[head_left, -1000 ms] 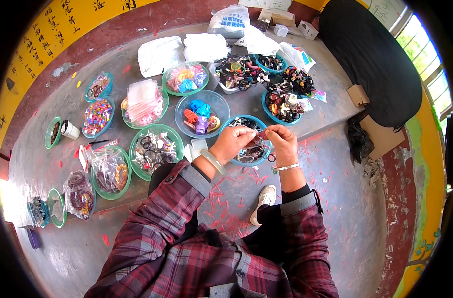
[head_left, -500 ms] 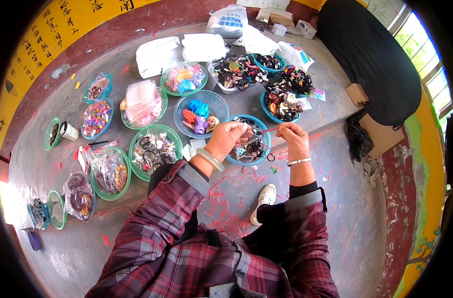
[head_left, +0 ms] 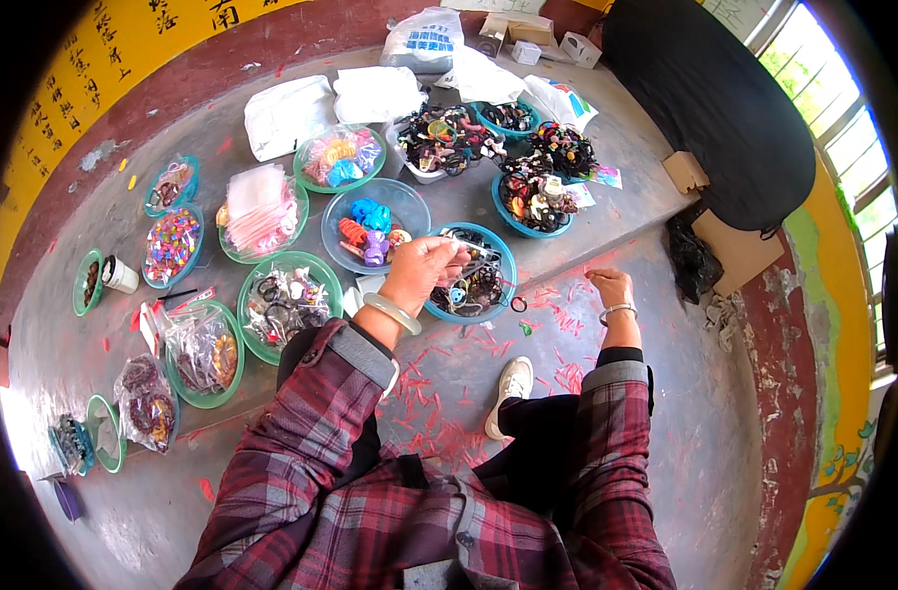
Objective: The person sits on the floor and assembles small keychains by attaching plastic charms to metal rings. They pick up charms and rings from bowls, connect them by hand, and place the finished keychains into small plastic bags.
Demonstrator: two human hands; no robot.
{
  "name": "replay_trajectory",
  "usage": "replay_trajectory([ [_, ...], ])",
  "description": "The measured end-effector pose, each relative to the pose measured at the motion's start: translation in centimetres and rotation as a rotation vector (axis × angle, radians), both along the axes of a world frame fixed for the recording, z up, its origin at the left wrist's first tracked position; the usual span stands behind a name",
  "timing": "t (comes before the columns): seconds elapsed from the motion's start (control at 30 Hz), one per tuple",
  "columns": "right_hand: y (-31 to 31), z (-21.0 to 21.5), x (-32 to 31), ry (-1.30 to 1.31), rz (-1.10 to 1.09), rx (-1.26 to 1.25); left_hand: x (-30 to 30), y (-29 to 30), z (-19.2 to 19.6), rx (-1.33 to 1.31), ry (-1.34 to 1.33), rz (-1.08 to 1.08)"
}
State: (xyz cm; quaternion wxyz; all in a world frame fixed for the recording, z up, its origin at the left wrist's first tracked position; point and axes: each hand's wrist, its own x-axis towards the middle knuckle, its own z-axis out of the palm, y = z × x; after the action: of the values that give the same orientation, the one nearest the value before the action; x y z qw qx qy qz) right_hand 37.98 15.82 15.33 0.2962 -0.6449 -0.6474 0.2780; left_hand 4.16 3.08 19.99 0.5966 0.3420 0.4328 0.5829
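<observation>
My left hand (head_left: 421, 275) is closed in a pinch above a blue bowl (head_left: 511, 270) of black hair ties (head_left: 483, 288). Something pale or clear shows by its fingertips, too small to make out. Off to the right, over the floor, my right hand (head_left: 612, 288) has its fingers drawn together; whatever is in them cannot be made out. Beyond the left hand stands a clear blue bowl (head_left: 336, 241) with blue, orange and purple hair ties (head_left: 372, 231). A green bowl (head_left: 247, 329) of bagged small items (head_left: 290, 303) sits left of that hand.
Further bowls of dark hair ties (head_left: 536, 202), pink packets (head_left: 264, 209) and colourful small pieces (head_left: 174, 244) stand on the grey ledge (head_left: 95, 211). Red scraps (head_left: 424, 408) litter the floor near my shoe (head_left: 513, 383). A black bag (head_left: 692, 258) and cardboard (head_left: 739, 256) lie at right.
My hands were close together with a thin red strip stretched between them. Now the right hand has moved away, right and down, and the strip no longer spans them.
</observation>
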Motion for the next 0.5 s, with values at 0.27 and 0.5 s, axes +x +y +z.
replay_trajectory([
  [0.27,0.0,-1.2,2.0,0.220,-0.040,-0.044,0.6,0.2,0.1,-0.038,0.041,-0.054],
  [0.5,-1.5,3.5,-1.1,0.365,-0.190,-0.205,0.3,-0.1,-0.1,-0.060,0.055,-0.041],
])
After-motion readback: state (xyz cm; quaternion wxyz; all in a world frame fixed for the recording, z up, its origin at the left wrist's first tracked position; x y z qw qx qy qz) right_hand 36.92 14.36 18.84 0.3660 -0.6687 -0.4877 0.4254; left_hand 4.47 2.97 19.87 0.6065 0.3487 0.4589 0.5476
